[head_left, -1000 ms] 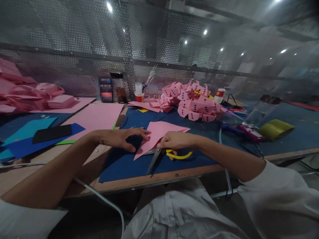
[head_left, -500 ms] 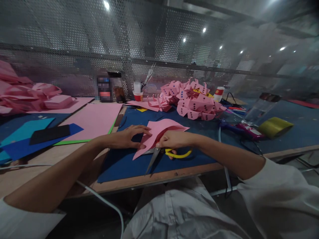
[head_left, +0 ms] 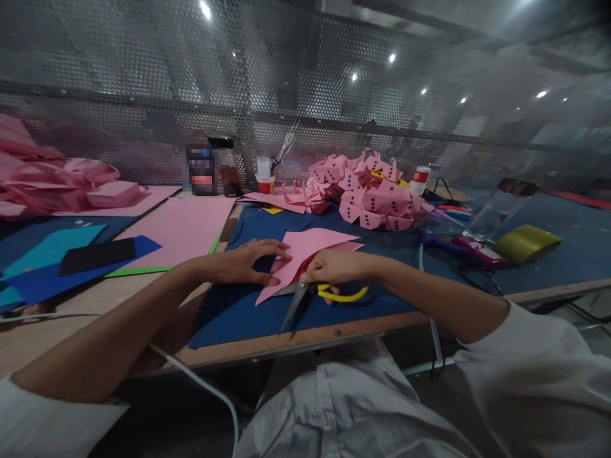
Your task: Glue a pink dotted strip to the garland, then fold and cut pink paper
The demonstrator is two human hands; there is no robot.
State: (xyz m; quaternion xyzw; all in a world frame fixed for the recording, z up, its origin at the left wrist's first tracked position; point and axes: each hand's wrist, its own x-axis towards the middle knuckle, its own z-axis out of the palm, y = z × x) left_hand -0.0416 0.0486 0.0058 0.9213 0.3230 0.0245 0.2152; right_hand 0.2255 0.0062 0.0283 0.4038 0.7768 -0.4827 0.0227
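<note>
A sheet of pink paper (head_left: 305, 245) lies on the blue mat, its right side bent up over a fold. My left hand (head_left: 251, 261) rests on its left part, thumb and fingers spread apart and pressing it down. My right hand (head_left: 334, 266) is closed around scissors (head_left: 294, 305) with yellow handles, their blades pointing down toward the mat's front edge. Its knuckles are at the paper's lower right edge. A bit of red shows beside the right fingertips; what it belongs to is unclear. Under the paper's lower edge, a thin grey strip (head_left: 282, 291) peeks out.
Behind the paper stands a pile of folded pink paper pieces (head_left: 367, 207) with dark dots. Large pink sheets (head_left: 184, 229) and blue pieces (head_left: 33, 280) lie left. To the right are a clear bottle (head_left: 499, 207), a yellow tape roll (head_left: 527, 245) and a purple tool (head_left: 477, 250).
The pink paper's raised right part has shifted, flattening a little so a lower layer shows at its right corner. Both hands and the scissors stay nearly in place.
</note>
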